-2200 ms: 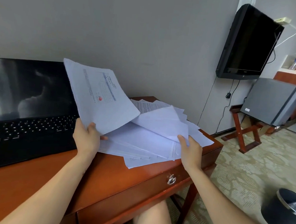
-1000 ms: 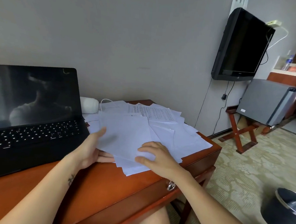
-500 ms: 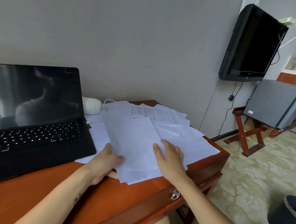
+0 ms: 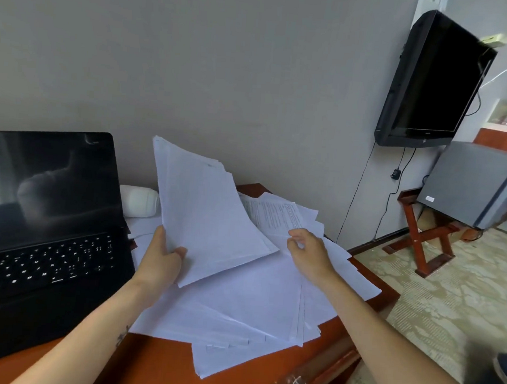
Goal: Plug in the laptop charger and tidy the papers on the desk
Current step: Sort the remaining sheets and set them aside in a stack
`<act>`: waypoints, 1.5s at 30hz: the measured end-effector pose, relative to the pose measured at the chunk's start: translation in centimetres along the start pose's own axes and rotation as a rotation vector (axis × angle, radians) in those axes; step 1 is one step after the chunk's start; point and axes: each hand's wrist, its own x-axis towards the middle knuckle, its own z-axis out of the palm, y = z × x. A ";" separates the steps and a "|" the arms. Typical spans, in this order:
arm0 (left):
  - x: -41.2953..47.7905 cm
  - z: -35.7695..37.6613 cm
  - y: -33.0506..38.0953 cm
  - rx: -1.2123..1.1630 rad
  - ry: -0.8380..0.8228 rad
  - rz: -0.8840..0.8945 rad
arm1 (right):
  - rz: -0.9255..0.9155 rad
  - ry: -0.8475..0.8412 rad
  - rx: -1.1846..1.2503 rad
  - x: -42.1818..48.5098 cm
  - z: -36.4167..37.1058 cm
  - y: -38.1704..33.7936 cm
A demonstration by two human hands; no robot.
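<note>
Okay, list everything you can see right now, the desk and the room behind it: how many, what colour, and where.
held stack of papers: one, white, raised above the desk's middle
loose papers: many, white, spread on the desk right of the laptop
laptop: one, black, open, desk's left
charger brick: one, white, at the desk's back beside the laptop screen
desk: one, red-brown, foreground
television: one, black, on the wall, upper right
mini fridge: one, grey, on the stand below the television
wooden stand: one, red-brown, on the carpet
bin: one, dark, bottom right corner
left hand: grips the held stack's lower left edge
right hand: on the loose papers, fingers curled; grip unclear
</note>
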 end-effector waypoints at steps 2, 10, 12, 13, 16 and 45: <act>1.3 0.9 -0.3 0.022 0.034 0.030 | 0.040 0.036 -0.098 2.1 -0.4 0.2; 3.0 2.9 -2.8 0.108 0.051 0.143 | 0.247 -0.079 -0.540 7.6 0.8 1.4; 3.3 2.9 -3.1 0.097 0.051 0.140 | 0.259 -0.084 -0.577 8.6 1.1 1.4; 3.4 2.8 -3.2 0.095 0.051 0.138 | 0.272 -0.088 -0.580 9.1 1.1 1.5; 3.5 2.9 -3.3 0.096 0.054 0.139 | 0.298 -0.120 -0.574 10.3 0.9 1.2; 4.0 2.4 -3.2 0.006 0.044 0.085 | 0.370 0.165 0.585 5.9 -5.8 5.2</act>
